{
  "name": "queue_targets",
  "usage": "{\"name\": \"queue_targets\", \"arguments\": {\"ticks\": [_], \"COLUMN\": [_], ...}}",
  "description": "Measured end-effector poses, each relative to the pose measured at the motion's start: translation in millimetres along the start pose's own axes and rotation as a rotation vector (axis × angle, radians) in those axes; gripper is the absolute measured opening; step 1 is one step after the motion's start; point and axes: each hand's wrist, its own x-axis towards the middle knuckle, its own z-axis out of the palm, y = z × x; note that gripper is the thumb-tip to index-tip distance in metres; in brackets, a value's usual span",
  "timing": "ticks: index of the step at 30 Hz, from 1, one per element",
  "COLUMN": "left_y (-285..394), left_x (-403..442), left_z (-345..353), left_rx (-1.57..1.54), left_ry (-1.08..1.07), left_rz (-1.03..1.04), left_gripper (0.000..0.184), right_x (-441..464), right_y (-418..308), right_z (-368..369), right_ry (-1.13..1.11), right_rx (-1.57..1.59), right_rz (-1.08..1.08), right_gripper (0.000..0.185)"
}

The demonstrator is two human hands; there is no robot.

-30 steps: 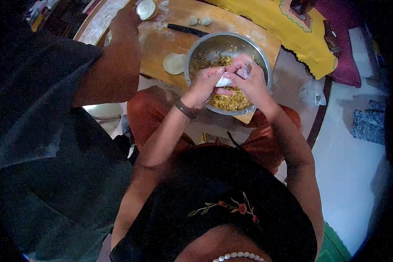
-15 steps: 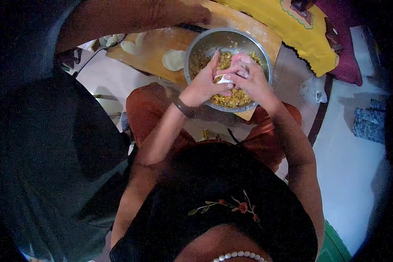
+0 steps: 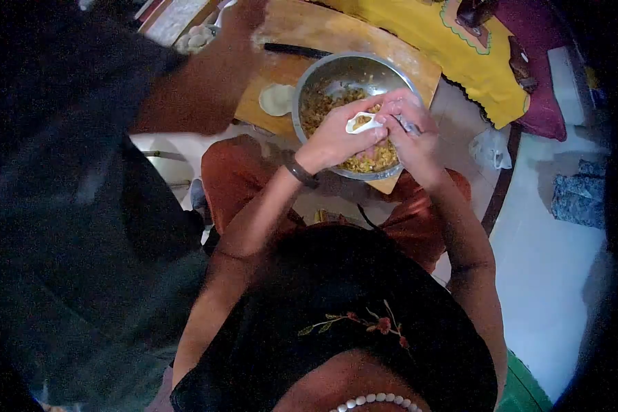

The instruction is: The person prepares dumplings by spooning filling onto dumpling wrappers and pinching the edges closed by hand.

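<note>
Over a steel bowl [image 3: 301, 103] of chopped filling [image 3: 323, 113], my left hand [image 3: 338, 136] cups a dumpling [image 3: 362, 122]. Its white wrapper is partly folded, and some filling shows through the gap. The fingers of my right hand [image 3: 413, 127] press on the wrapper's right edge, closed around it. A small greyish shine shows between the right fingers; I cannot make out what it is. A flat round dumpling wrapper [image 3: 277, 99] lies on the wooden board [image 3: 419, 69], left of the bowl. Both hands are above the filling.
A co-worker's arm [image 3: 199, 89] reaches across the board from the left. Near the bowl lies a dark rod [image 3: 296, 50]. Several pale dumplings [image 3: 198, 39] sit at the upper left. A yellow cloth [image 3: 487, 89] and a clear plastic bag [image 3: 491, 145] are on the right.
My hands have shifted slightly right, and the wrapper's opening with its filling now shows. The co-worker's arm has drawn back leftward and down, uncovering the dark rod.
</note>
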Motion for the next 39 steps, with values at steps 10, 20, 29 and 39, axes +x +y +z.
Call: {"name": "queue_targets", "arguments": {"ticks": [10, 20, 29, 39], "left_y": [-12.2, -16.2, 2.9, 17.2], "left_x": [2.4, -1.6, -10.1, -0.4], "left_z": [-3.2, -12.6, -9.7, 17.5], "left_rx": [-0.057, -0.332, -0.164, 0.159], "left_ry": [-0.06, -0.186, -0.155, 0.041], "left_rz": [0.116, 0.093, 0.09, 0.546], "left_gripper": [0.059, 0.061, 0.049, 0.063], "right_x": [2.5, -0.7, 3.4, 18.4], "right_y": [-5.9, 13.4, 0.7, -33.1], "right_z": [-3.3, -1.1, -4.2, -18.3], "right_ry": [-0.047, -0.002, 0.004, 0.048], "right_rx": [-0.046, 0.1, -0.073, 0.023], "right_rz": [-0.063, -0.015, -0.184, -0.239], "right_gripper": [0.009, 0.009, 0.005, 0.012]}}
